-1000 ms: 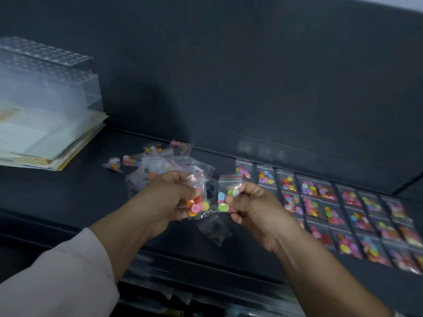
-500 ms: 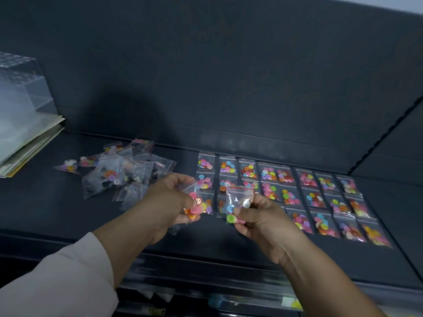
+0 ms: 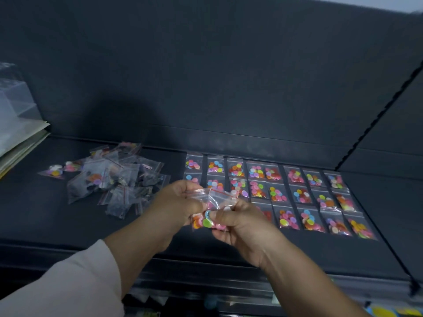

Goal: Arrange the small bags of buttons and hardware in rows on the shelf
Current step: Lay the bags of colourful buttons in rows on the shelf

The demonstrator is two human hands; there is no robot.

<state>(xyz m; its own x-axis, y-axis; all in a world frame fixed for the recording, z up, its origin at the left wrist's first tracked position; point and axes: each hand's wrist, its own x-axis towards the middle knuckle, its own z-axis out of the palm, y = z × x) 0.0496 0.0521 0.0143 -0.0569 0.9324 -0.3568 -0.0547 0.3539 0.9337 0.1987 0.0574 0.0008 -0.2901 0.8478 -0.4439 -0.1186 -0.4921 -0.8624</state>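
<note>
Sorting small bags, both hands raised over the shelf near its front edge.

Held bags: clear zip pouches, at least two overlapping, coloured buttons inside. Left hand: fingers curled round them. Right hand: thumb and fingers pinched on them; which hand has which pouch, cannot tell.

Step, as judged: part one pouch from the other. Best done by pinching at the zip strip, sliding the pouches apart flat, shaking the buttons level, then laying the pouch square to its neighbours, edges just beside and not overlapping.

Rows: at two o'clock of the hands, three deep, one lot of mixed buttons per pouch. Front row looks short at its left end, partly hidden.

Pile: at ten o'clock, unsorted pouches, some of buttons, some of dark contents too blurred to name.

Papers: far nine o'clock, stacked.
</note>
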